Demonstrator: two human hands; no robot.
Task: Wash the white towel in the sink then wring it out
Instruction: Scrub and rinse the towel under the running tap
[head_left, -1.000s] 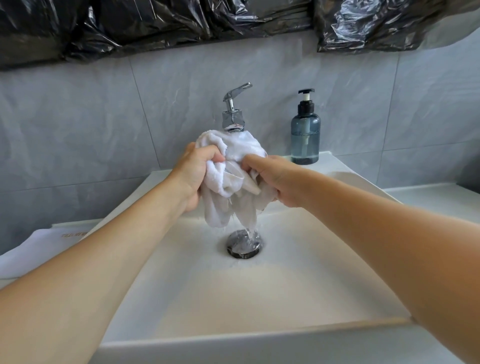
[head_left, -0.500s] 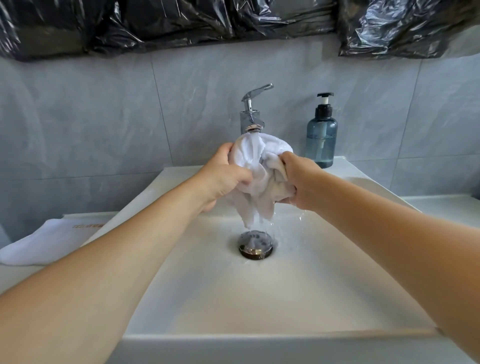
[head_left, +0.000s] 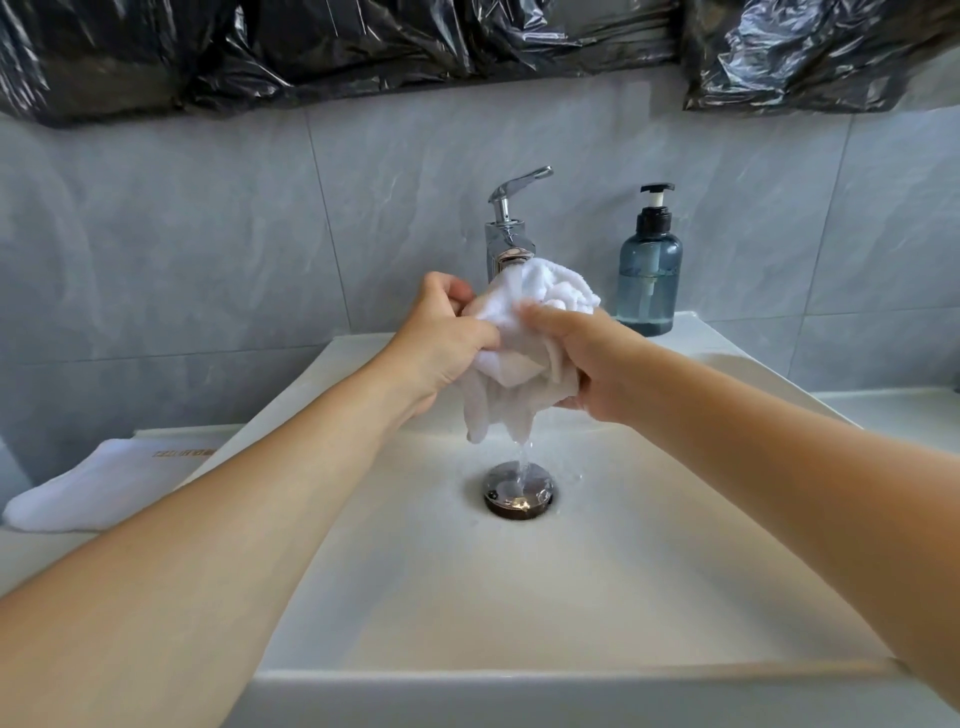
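Head view: the left hand (head_left: 441, 338) and right hand (head_left: 592, 364) both clutch the bunched white towel (head_left: 524, 338) between them, fingers curled into the cloth, under the running faucet (head_left: 506, 234) above the sink (head_left: 519, 597); wet ends hang below both fists, dripping onto the drain (head_left: 518, 491)
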